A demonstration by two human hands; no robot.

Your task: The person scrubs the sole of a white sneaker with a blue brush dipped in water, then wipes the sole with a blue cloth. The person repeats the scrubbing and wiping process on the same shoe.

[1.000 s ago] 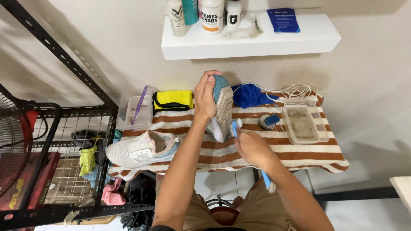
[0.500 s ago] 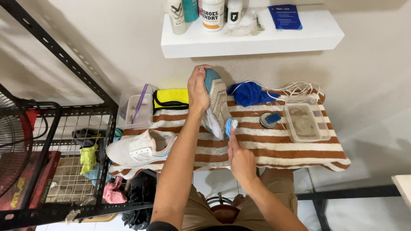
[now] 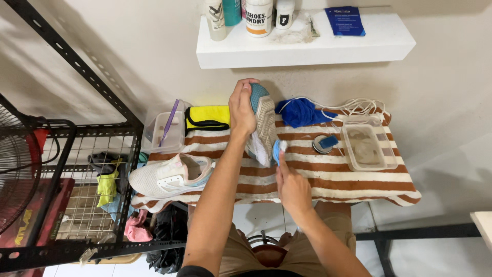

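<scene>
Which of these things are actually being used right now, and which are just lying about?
In use:
left hand gripping a white mesh sneaker
right hand pressing a small blue brush to it

Lying about:
second white sneaker
yellow folded cloth
blue crumpled cloth
clear plastic tub
white wall shelf

I am sitting before a table (image 3: 359,187) draped with a towel (image 3: 328,179). My left hand (image 3: 242,107) is holding a shoe (image 3: 262,125) up over the middle of the towel, and my right hand (image 3: 292,187) is holding a brush (image 3: 278,150) just right of it, touching its near end. A second shoe (image 3: 171,175) is lying on the towel's left end. Behind it a tub (image 3: 164,128) is sitting with a folded cloth (image 3: 207,118) to its right. A rag (image 3: 300,113) and a cord (image 3: 359,106) are lying at the far edge, right of the held shoe. A tray (image 3: 368,146) is resting at the right, with a small tin (image 3: 324,143) just left of it. A shelf (image 3: 307,46) bearing bottles (image 3: 259,15) is hanging above, and a rack (image 3: 77,169) is standing to the left.
</scene>
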